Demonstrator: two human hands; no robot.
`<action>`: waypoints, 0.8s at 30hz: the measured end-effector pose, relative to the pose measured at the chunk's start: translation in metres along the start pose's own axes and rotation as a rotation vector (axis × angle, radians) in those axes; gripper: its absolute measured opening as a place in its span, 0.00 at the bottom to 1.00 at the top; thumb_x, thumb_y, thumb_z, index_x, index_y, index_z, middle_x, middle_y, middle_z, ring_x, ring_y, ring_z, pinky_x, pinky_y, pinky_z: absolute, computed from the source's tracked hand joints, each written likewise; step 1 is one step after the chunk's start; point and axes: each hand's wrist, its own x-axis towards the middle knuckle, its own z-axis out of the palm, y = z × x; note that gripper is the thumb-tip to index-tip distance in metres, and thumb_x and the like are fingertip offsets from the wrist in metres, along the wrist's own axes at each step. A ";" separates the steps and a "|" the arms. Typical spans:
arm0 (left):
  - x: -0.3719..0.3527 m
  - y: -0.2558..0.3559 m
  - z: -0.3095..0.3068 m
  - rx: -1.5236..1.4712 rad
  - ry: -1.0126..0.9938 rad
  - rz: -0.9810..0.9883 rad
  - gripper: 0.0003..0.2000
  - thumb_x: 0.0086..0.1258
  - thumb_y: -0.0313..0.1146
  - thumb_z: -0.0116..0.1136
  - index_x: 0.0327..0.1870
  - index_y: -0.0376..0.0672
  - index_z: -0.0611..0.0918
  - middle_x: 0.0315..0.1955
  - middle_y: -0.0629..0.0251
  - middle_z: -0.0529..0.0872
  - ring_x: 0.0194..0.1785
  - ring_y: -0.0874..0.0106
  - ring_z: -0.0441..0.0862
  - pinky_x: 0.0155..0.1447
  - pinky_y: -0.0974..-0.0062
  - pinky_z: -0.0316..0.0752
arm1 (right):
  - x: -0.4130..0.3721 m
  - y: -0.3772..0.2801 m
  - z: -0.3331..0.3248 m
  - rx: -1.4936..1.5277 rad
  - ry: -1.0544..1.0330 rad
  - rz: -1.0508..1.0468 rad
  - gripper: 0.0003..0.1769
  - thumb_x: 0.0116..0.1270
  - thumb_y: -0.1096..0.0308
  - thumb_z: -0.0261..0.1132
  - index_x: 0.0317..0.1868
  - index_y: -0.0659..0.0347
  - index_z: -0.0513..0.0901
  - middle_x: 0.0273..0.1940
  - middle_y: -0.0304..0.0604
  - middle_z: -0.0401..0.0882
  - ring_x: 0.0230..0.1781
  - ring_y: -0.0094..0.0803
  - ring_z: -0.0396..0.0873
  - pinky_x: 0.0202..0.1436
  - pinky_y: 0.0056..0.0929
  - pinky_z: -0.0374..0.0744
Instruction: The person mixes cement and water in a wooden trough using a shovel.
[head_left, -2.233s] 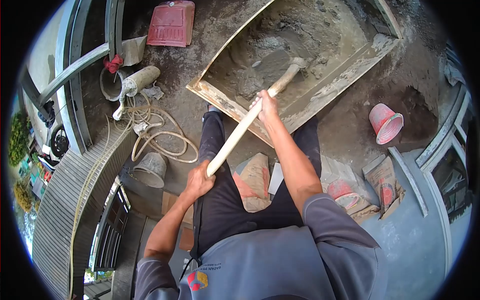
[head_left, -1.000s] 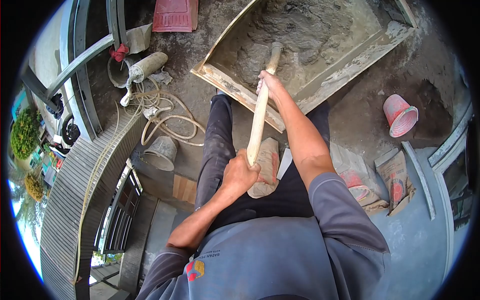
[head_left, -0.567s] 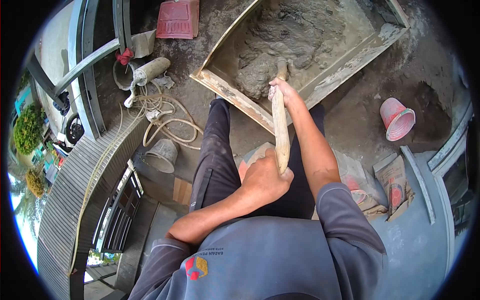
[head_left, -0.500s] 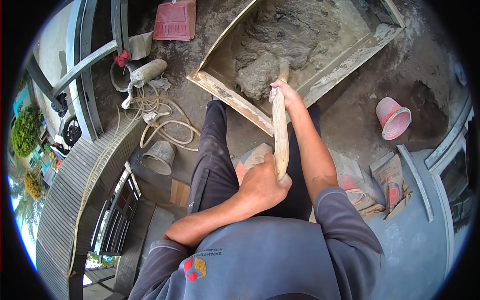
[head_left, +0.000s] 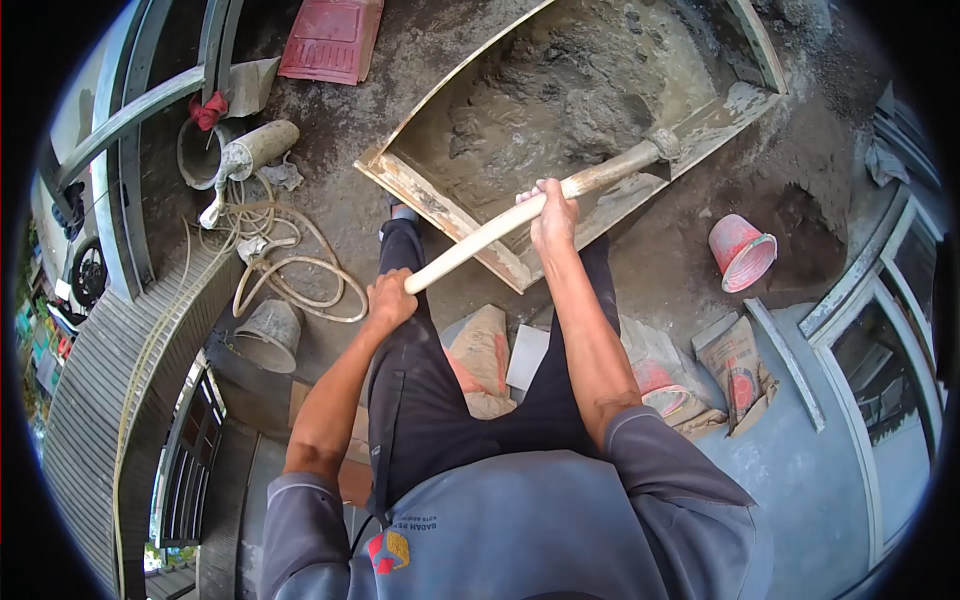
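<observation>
A long pale wooden handle [head_left: 478,240] slants across the view from lower left to upper right. My left hand [head_left: 391,298] is wrapped round its lower end, above my thigh. Further up, my right hand [head_left: 553,215] grips the handle at the near side of the wooden trough [head_left: 430,205]. The tool's head [head_left: 664,145] shows at the handle's far end, close to the trough's right wall; its blade cannot be made out. Wet grey mortar [head_left: 560,105] lies spread inside the trough.
A pink bucket [head_left: 742,252] lies tipped on the right. Paper sacks [head_left: 735,365] rest near my legs. At left are a coiled hose [head_left: 300,290], a grey bucket [head_left: 270,335] and a metal post [head_left: 115,190]. A red plastic piece [head_left: 330,40] lies at the top.
The handle has swung from nearly upright to a slant, its head now out of the mortar pile at the right wall. My left hand has moved left and up. The view has shifted.
</observation>
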 end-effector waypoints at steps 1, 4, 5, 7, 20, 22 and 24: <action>0.014 -0.005 0.001 -0.024 0.007 0.042 0.10 0.63 0.26 0.55 0.44 0.45 0.84 0.46 0.54 0.86 0.56 0.49 0.81 0.58 0.48 0.70 | -0.004 0.003 0.003 -0.031 0.020 -0.053 0.06 0.66 0.75 0.64 0.35 0.66 0.74 0.30 0.43 0.72 0.26 0.35 0.76 0.35 0.42 0.84; -0.008 -0.025 -0.007 -0.097 -0.032 0.152 0.10 0.62 0.26 0.57 0.43 0.43 0.82 0.43 0.53 0.85 0.55 0.49 0.80 0.60 0.50 0.70 | -0.035 0.000 0.009 -0.025 -0.022 -0.088 0.06 0.65 0.74 0.62 0.37 0.67 0.74 0.28 0.45 0.74 0.23 0.36 0.77 0.30 0.39 0.83; -0.032 -0.031 -0.023 -0.102 -0.017 0.221 0.08 0.62 0.26 0.59 0.42 0.42 0.81 0.43 0.52 0.85 0.54 0.48 0.80 0.58 0.51 0.71 | -0.050 -0.006 0.014 -0.039 -0.031 -0.052 0.06 0.65 0.74 0.62 0.37 0.67 0.74 0.28 0.45 0.74 0.22 0.36 0.77 0.30 0.39 0.83; -0.083 -0.021 -0.060 -0.166 -0.044 0.245 0.08 0.62 0.28 0.62 0.41 0.41 0.80 0.41 0.49 0.85 0.51 0.46 0.82 0.54 0.52 0.74 | -0.083 -0.011 0.022 -0.057 -0.054 0.028 0.06 0.66 0.74 0.61 0.38 0.68 0.74 0.28 0.45 0.74 0.22 0.36 0.77 0.29 0.39 0.83; -0.038 0.184 -0.011 -0.198 -0.046 0.283 0.17 0.60 0.30 0.66 0.49 0.38 0.78 0.32 0.42 0.88 0.40 0.43 0.87 0.45 0.49 0.81 | 0.081 -0.138 -0.019 -0.188 0.055 -0.026 0.08 0.66 0.69 0.62 0.35 0.63 0.73 0.24 0.40 0.69 0.17 0.31 0.69 0.21 0.37 0.75; -0.042 0.206 0.004 -0.251 -0.079 0.311 0.18 0.61 0.32 0.66 0.50 0.38 0.77 0.32 0.42 0.88 0.40 0.42 0.87 0.45 0.49 0.81 | 0.059 -0.175 -0.020 -0.204 0.065 -0.107 0.08 0.65 0.69 0.63 0.34 0.63 0.72 0.24 0.40 0.69 0.18 0.29 0.70 0.20 0.36 0.75; -0.048 0.218 0.016 -0.274 -0.113 0.319 0.17 0.62 0.33 0.66 0.50 0.38 0.77 0.32 0.41 0.88 0.40 0.42 0.87 0.45 0.48 0.81 | 0.062 -0.181 -0.030 -0.259 0.071 -0.115 0.09 0.65 0.69 0.64 0.35 0.63 0.73 0.24 0.40 0.69 0.17 0.30 0.70 0.20 0.35 0.75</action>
